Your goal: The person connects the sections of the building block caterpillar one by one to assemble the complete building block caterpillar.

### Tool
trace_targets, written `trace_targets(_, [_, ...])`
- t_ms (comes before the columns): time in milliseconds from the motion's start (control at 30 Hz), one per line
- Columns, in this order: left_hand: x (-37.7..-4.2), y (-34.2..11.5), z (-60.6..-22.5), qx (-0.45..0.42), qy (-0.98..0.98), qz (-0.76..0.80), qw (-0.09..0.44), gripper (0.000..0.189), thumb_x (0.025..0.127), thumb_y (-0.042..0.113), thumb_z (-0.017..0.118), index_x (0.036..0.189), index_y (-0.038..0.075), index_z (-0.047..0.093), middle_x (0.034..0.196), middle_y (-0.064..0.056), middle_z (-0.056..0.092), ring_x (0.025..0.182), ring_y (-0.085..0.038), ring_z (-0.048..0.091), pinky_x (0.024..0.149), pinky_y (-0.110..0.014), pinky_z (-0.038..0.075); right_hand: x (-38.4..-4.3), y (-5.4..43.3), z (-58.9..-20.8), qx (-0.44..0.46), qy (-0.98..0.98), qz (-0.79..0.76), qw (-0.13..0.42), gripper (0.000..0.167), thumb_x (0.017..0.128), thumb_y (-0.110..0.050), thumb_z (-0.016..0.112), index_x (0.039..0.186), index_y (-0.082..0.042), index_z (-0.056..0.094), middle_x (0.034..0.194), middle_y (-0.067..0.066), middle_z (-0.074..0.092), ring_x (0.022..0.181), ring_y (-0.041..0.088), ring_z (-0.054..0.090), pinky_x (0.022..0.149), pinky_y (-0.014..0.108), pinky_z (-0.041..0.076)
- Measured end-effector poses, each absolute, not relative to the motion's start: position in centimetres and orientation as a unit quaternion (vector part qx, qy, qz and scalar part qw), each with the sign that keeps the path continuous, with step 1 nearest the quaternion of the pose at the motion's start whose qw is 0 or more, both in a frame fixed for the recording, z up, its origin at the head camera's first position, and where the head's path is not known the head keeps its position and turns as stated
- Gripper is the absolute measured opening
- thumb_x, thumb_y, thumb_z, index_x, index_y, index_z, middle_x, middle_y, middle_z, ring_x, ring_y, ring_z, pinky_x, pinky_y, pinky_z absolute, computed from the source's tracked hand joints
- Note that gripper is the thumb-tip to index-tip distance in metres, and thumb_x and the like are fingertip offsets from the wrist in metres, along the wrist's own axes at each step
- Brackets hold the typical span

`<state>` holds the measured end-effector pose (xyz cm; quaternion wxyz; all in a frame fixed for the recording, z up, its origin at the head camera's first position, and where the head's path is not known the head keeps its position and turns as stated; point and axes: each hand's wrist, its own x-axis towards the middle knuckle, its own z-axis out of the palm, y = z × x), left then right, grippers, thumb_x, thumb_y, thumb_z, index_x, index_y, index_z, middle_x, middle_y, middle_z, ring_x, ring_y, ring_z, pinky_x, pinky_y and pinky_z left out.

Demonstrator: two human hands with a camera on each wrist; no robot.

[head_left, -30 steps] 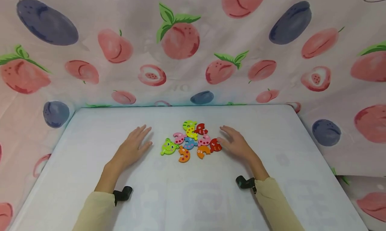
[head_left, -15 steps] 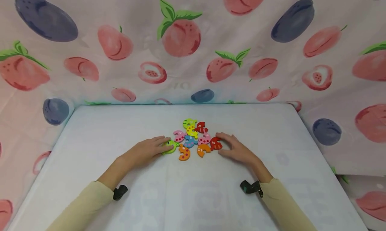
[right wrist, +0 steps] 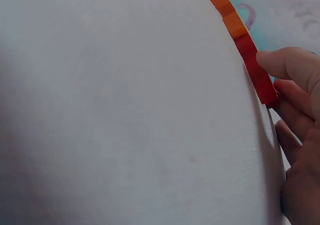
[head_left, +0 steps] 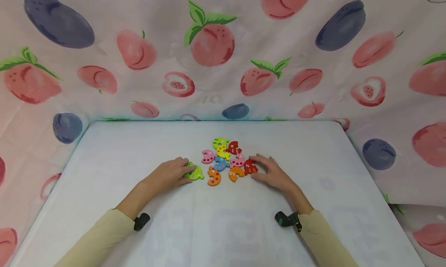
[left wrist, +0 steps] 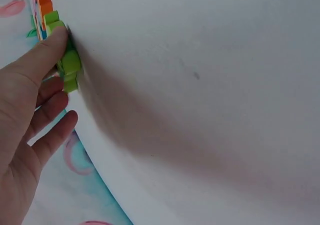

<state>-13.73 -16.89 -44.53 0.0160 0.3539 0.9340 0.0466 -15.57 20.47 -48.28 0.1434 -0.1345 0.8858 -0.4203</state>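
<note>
My left hand (head_left: 168, 173) pinches a green puzzle piece with a smiling animal face (head_left: 196, 174), thumb on the near side and fingers over its left part. In the left wrist view, the thumb presses the thick edge of this green piece (left wrist: 70, 62). On the other side of the cluster, my right hand (head_left: 275, 174) holds a red number piece marked 2 (head_left: 249, 167) between thumb and fingers. The right wrist view shows the thumb against the red edge (right wrist: 257, 72). Between the hands lie a blue piece (head_left: 220, 164) and orange pieces (head_left: 214, 178), all flat on the table.
Further number pieces lie close together: pink (head_left: 208, 157), yellow (head_left: 222, 152), striped green (head_left: 218, 143) and another red (head_left: 234, 148). The white tabletop (head_left: 223, 224) meets a fruit-print cloth (head_left: 146, 85) at its back edge.
My left hand has come in from the left, taken hold of the green face piece and drawn it slightly left, turning it. My right hand has closed in around the red piece.
</note>
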Motion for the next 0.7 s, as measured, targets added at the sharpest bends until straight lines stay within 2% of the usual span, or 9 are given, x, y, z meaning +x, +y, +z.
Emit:
trace_targets(100, [-13.99,-16.66,-44.49,0.353,0.934,0.056,0.011,0.05,0.082,0.039,0.076,0.123,0.011,0.067,0.115,-0.004,0.061,0.098,-0.014,0.053,0.084,-0.027,0.053,-15.55,20.48,-48.32,-0.118,0.885,-0.426,0.146,0.054,0.087,-0.026,0.071,0.138,-0.019,0.053,0.155,0.014,0.037,0.149,0.036,0.021,0.12,0.059,-0.001])
trace_targets(233, [-14.18,-16.49,-44.46,0.344,0.935,0.079,0.025,0.052,0.082,0.039,0.077,0.122,0.009,0.065,0.13,-0.004,0.06,0.116,-0.018,0.056,0.098,-0.033,0.051,-15.53,20.53,-48.37,-0.1,0.885,-0.431,0.146,0.053,0.087,-0.029,0.071,0.137,-0.021,0.054,0.155,0.014,0.037,0.149,0.038,0.019,0.12,0.061,0.001])
trace_targets(333, [-14.17,-16.51,-44.48,0.328,0.939,0.095,0.045,0.052,0.082,0.038,0.076,0.123,0.009,0.065,0.128,-0.004,0.062,0.116,-0.018,0.057,0.098,-0.034,0.051,-15.52,20.62,-48.46,-0.104,0.885,-0.431,0.139,0.053,0.087,-0.03,0.071,0.136,-0.02,0.055,0.153,0.013,0.041,0.148,0.037,0.024,0.12,0.061,0.003])
trace_targets(567, [-14.13,-16.62,-44.46,0.319,0.94,0.108,0.057,0.05,0.082,0.038,0.076,0.121,0.009,0.065,0.122,-0.004,0.064,0.111,-0.016,0.057,0.096,-0.033,0.052,-15.59,20.7,-48.35,-0.124,0.888,-0.424,0.131,0.056,0.087,-0.028,0.072,0.139,-0.02,0.053,0.146,0.011,0.047,0.139,0.034,0.037,0.114,0.06,0.028])
trace_targets(700, [-14.14,-16.65,-44.42,0.32,0.939,0.113,0.057,0.05,0.082,0.039,0.076,0.121,0.009,0.065,0.122,-0.004,0.064,0.112,-0.016,0.057,0.096,-0.033,0.052,-15.54,20.7,-48.33,-0.118,0.89,-0.417,0.139,0.058,0.087,-0.029,0.072,0.14,-0.021,0.052,0.142,0.011,0.047,0.137,0.033,0.039,0.114,0.06,0.029])
